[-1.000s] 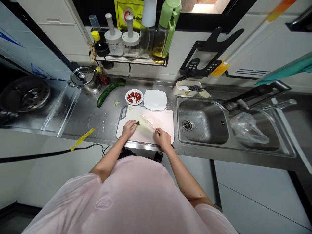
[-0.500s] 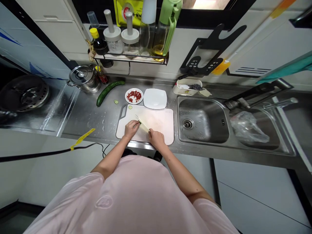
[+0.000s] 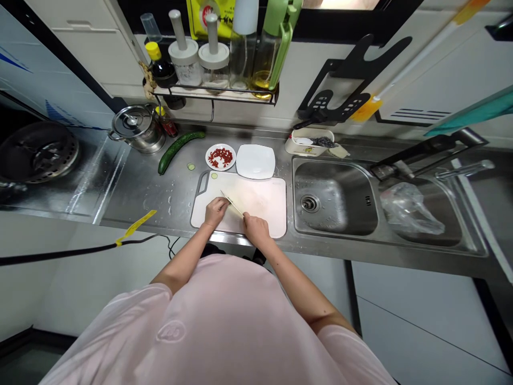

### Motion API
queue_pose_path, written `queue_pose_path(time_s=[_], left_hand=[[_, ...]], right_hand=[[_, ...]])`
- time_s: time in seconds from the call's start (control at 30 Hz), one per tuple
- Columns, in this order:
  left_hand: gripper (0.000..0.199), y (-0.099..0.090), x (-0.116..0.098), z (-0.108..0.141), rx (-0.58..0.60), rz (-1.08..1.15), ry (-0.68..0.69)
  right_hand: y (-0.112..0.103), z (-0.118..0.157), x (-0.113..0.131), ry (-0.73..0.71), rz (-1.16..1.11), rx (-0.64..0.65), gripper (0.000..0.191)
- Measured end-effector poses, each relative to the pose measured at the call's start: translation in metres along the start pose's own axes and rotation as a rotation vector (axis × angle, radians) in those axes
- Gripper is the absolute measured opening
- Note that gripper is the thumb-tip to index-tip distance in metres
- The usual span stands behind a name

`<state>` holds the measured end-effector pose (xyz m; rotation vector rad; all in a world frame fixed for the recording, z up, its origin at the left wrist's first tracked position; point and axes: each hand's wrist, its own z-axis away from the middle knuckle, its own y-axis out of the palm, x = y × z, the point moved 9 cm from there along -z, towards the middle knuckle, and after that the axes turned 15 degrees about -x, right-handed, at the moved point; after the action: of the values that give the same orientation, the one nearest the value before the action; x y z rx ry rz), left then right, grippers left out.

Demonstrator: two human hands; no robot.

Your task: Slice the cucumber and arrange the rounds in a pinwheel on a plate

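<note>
My right hand (image 3: 256,230) grips a kitchen knife (image 3: 234,205), its blade slanting up and left over the white cutting board (image 3: 270,198). At the blade's left side my left hand (image 3: 216,212) is closed, fingers bent, on a small piece of cucumber (image 3: 230,201) that is mostly hidden. A thin cucumber slice (image 3: 214,175) lies at the board's upper left, and another slice (image 3: 191,167) rests on the steel counter. Behind the board stand a small plate of chopped red chili (image 3: 220,157) and a white rectangular plate (image 3: 255,161). A whole cucumber (image 3: 178,152) lies farther left.
A lidded steel pot (image 3: 136,128) stands at the back left, with a wok (image 3: 38,152) beyond it. To the right is a sink (image 3: 336,198); a clear plastic bag (image 3: 411,208) lies in the second basin. Jars and bottles fill a wall rack (image 3: 216,96) above.
The knife and my right hand have shifted slightly to the left and up. My left hand stays nearly in place on the piece. The camera view has moved a little.
</note>
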<state>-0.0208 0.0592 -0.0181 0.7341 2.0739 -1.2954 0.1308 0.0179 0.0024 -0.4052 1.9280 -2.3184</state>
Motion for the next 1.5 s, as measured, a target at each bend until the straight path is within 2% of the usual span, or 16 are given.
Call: queue_pose_path(time_s=[0.53, 1.27, 1.5], left_hand=[[0.018, -0.001, -0.002, -0.001, -0.070, 0.043, 0.140], [0.017, -0.002, -0.003, -0.003, -0.071, 0.054, 0.144], [0.016, -0.002, -0.002, -0.003, -0.050, 0.064, 0.132]], right_hand=[[0.013, -0.002, 0.005, -0.026, 0.000, 0.052, 0.021], [0.011, -0.019, 0.017, -0.018, -0.034, 0.024, 0.021], [0.010, -0.018, 0.018, -0.012, -0.048, 0.071, 0.022]])
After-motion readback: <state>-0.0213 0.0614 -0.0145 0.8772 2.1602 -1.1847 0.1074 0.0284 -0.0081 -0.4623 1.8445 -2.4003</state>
